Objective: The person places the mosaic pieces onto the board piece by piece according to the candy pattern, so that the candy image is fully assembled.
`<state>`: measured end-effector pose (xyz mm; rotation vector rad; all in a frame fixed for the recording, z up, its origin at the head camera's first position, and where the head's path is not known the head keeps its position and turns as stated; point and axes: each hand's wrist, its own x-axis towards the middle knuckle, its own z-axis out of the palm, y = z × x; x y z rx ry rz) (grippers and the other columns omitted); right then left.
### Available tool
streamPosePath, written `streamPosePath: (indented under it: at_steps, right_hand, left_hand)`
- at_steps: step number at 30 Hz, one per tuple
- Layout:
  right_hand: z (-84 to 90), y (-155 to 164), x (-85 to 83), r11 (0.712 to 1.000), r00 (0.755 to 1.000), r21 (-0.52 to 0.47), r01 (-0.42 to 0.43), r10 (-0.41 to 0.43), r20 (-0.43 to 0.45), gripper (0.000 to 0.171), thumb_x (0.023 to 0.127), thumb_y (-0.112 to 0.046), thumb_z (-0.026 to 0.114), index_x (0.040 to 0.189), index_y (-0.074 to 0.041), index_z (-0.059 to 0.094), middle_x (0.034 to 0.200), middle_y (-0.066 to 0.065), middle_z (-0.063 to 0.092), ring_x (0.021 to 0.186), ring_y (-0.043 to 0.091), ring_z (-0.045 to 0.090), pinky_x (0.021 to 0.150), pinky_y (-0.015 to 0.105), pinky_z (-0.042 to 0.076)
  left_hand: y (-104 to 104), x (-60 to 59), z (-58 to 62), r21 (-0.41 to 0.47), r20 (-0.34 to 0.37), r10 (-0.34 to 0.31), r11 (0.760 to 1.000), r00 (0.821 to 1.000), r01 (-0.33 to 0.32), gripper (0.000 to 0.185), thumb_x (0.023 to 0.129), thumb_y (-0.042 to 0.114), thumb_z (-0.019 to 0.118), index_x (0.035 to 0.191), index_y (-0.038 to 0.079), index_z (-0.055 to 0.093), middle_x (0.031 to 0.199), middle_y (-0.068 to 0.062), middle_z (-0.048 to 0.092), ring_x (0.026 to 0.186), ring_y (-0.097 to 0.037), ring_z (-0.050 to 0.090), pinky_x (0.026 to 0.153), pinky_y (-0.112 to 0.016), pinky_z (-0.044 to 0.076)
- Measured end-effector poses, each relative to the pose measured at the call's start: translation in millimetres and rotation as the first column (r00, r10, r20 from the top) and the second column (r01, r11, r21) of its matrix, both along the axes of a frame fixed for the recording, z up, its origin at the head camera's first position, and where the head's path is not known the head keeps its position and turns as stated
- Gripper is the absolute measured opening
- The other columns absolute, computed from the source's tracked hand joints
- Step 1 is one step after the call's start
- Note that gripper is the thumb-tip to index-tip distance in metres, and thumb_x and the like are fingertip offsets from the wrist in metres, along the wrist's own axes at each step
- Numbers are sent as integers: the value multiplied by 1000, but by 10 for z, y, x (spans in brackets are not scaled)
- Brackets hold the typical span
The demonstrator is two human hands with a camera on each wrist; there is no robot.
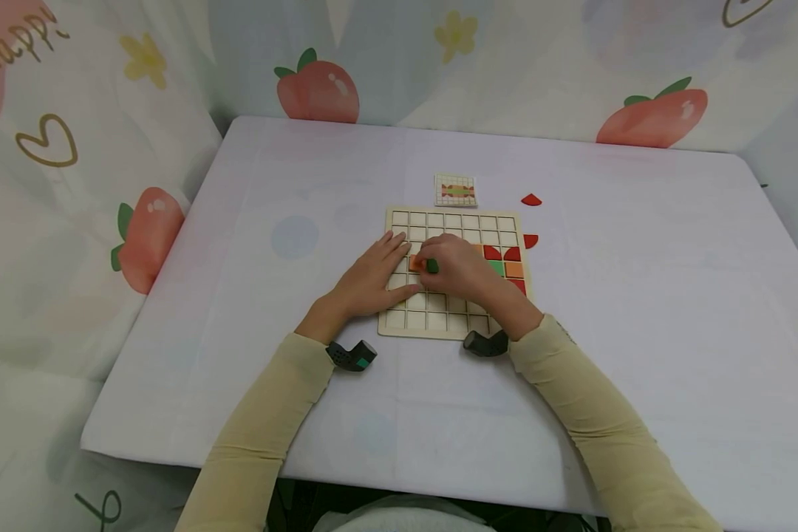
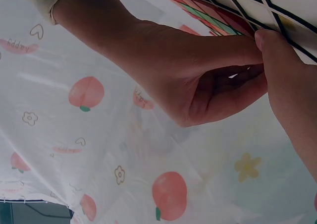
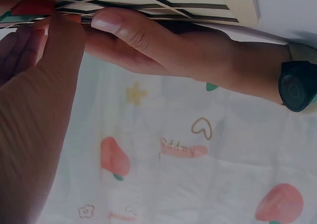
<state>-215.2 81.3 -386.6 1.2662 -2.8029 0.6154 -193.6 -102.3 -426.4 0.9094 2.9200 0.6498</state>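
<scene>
Lavender table, grid board (image 1: 399, 325). Right hand (image 1: 462, 267) pinches green tile (image 1: 432, 266) — small, light, stiff; take by edges. Left hand (image 1: 372, 277) flat on board beside it.

A white table (image 1: 638, 310) with rounded corners carries everything, covered by a pale cloth with faint round pastel spots. Near its middle lies a square wooden grid board (image 1: 439, 310), its cells set out in rows; a few of the cells on its right side hold red, green and orange tiles. Just beyond the far edge of the board lies a small pattern card (image 1: 455, 190), which shows a grid with a coloured figure. To the right of the card, a red quarter-round piece (image 1: 530, 199) lies on the cloth by itself. A second red piece (image 1: 530, 240) lies just beside the board's right edge.
</scene>
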Motion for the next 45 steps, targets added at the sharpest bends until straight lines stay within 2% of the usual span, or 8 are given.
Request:
streamPosePath:
  at_steps: [15,28,36,42,45]
  right_hand:
    - [-11,4,-12,999,1000,33,-24,24,15,14,74,-12,59,85,-7,66,90,3,60,88,18,50,81,31,38]
    - [1,0,12,999,1000,47,1,-1,10,13,74,-12,59,84,-6,66,90,4,58,89,19,48,80,30,38]
    - [33,38,4,1000,999,-2,29,-30,-35,15,74,-13,61,86,-6,66,91,5,57,89,20,48,79,31,39]
    - [105,120,-28,995,995,-5,100,-100,-26,18,74,-15,63,90,-6,65,91,5,57,87,18,49,76,31,41]
    - [128,145,-46,994,994,-2,110,-110,-19,19,75,-17,62,90,-6,65,91,5,58,86,18,49,76,31,41]
  left_hand:
    - [14,3,8,6,-14,-12,1000,1000,12,75,80,58,35,133,6,25,139,-5,13,126,-19,1,100,-34,9]
    - [15,-2,-1,4,-9,-13,1000,1000,13,75,80,58,35,133,7,24,139,-5,13,126,-18,0,100,-34,8]
    - [9,-5,-18,0,-4,-3,1000,1000,3,75,80,58,35,134,8,23,139,-4,12,126,-17,-2,100,-32,7]
    - [10,-7,-22,-12,4,11,1000,1000,-11,75,79,59,34,135,11,21,140,-1,10,126,-15,-3,100,-31,6]
    - [11,-10,-20,-18,4,13,1000,1000,-13,74,79,59,33,135,11,21,140,-1,10,126,-15,-2,100,-30,6]
